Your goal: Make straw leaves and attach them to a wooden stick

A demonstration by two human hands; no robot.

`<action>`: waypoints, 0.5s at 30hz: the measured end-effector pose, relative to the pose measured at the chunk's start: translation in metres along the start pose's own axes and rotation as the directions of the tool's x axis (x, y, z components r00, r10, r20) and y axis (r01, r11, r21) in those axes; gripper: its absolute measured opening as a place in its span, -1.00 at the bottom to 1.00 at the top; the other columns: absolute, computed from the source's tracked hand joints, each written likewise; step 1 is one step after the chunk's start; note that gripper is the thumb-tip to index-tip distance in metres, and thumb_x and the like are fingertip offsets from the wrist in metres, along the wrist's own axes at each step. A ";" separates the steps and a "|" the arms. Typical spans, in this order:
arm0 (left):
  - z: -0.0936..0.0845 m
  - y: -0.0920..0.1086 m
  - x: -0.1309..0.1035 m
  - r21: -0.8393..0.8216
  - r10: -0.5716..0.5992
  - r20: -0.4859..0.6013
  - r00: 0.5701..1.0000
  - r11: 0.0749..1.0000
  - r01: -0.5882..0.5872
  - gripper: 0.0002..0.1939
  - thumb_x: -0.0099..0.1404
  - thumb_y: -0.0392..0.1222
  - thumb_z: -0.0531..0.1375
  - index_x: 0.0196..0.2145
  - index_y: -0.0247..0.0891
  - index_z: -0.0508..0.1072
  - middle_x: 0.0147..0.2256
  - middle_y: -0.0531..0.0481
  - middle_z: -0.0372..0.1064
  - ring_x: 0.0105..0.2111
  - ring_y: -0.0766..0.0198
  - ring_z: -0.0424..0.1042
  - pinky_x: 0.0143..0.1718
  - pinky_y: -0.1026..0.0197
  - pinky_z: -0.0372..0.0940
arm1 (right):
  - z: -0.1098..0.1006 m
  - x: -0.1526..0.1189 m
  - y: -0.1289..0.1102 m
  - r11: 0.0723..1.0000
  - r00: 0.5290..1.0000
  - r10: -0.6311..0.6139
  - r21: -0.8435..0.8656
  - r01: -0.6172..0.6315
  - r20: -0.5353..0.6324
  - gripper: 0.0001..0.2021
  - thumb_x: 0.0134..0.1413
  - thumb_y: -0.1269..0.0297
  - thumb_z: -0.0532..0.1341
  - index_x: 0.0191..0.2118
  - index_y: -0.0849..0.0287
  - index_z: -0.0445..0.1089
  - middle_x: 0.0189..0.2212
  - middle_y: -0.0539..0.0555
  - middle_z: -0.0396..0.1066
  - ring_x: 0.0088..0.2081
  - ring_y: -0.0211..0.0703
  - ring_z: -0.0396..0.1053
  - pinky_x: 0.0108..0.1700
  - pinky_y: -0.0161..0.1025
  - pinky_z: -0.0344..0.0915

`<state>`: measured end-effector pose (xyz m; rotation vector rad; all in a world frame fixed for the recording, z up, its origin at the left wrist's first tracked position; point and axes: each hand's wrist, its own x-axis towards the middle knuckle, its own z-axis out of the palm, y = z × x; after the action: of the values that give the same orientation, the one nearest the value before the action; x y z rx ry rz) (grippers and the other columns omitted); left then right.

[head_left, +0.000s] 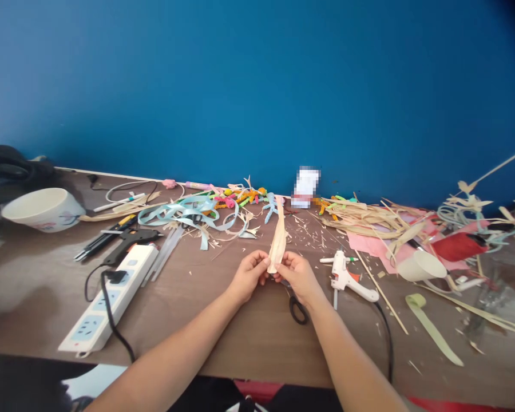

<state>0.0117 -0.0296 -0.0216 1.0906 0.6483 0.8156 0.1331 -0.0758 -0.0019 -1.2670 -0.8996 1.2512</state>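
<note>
A pale, flat strip of dried husk point(277, 243) stands upright between my two hands at the middle of the table. My left hand point(251, 276) pinches its lower end from the left, fingers closed. On the right side, my right hand point(298, 276) pinches the same lower end between thumb and fingers. The fingertips of both hands are almost touching. Black-handled scissors point(298, 311) lie just under my right hand, their blades mostly hidden by it.
A white power strip point(111, 303), a black glue gun point(131, 243) and a white bowl point(43, 209) are at left. Light blue ribbon point(189, 212) lies behind. To the right are a white glue gun point(347, 277), husk strips point(369, 220), a paper cup point(421, 266) and a green strip point(438, 332).
</note>
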 end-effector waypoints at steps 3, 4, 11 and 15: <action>0.001 0.001 0.000 -0.108 -0.032 0.014 0.999 0.994 0.034 -0.75 0.08 -0.06 0.14 -0.46 -0.30 0.19 -0.63 0.13 0.16 -0.66 0.48 0.14 -0.72 0.43 0.02 | 0.001 -0.001 -0.003 0.999 0.999 -0.019 0.042 0.017 0.034 -0.83 -0.21 0.29 0.25 -0.40 0.22 0.33 -0.59 -0.04 0.35 -0.58 -0.34 0.27 -0.47 -0.35 0.23; 0.001 0.001 0.000 -0.126 -0.038 0.014 0.999 0.991 0.039 -0.74 0.08 -0.05 0.14 -0.47 -0.30 0.19 -0.64 0.14 0.14 -0.66 0.48 0.14 -0.72 0.43 0.02 | 0.001 -0.001 -0.003 0.999 0.998 -0.037 0.035 0.036 0.046 -0.83 -0.21 0.31 0.24 -0.39 0.22 0.33 -0.57 -0.03 0.36 -0.56 -0.34 0.27 -0.45 -0.34 0.23; 0.003 0.004 -0.002 0.031 -0.025 0.018 1.000 0.999 0.025 -0.66 -0.07 -0.05 0.25 -0.49 -0.30 0.19 -0.61 0.14 0.15 -0.66 0.50 0.13 -0.72 0.44 0.03 | 0.000 -0.002 0.005 0.972 0.987 -0.156 -0.175 0.159 0.030 -0.81 -0.16 0.27 0.20 -0.32 0.17 0.36 -0.47 0.03 0.39 -0.41 -0.18 0.34 -0.33 -0.24 0.28; 0.003 0.004 -0.002 0.117 -0.015 0.014 1.000 0.993 0.013 -0.69 -0.01 -0.02 0.20 -0.51 -0.33 0.23 -0.63 0.14 0.15 -0.70 0.53 0.07 -0.72 0.43 -0.01 | -0.001 -0.002 0.009 0.971 0.986 -0.168 -0.170 0.167 0.006 -0.78 -0.16 0.26 0.21 -0.29 0.17 0.33 -0.46 0.03 0.38 -0.40 -0.17 0.34 -0.32 -0.22 0.29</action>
<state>0.0122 -0.0315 -0.0170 1.1961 0.6981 0.7642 0.1321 -0.0791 -0.0107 -1.2990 -1.1034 1.0531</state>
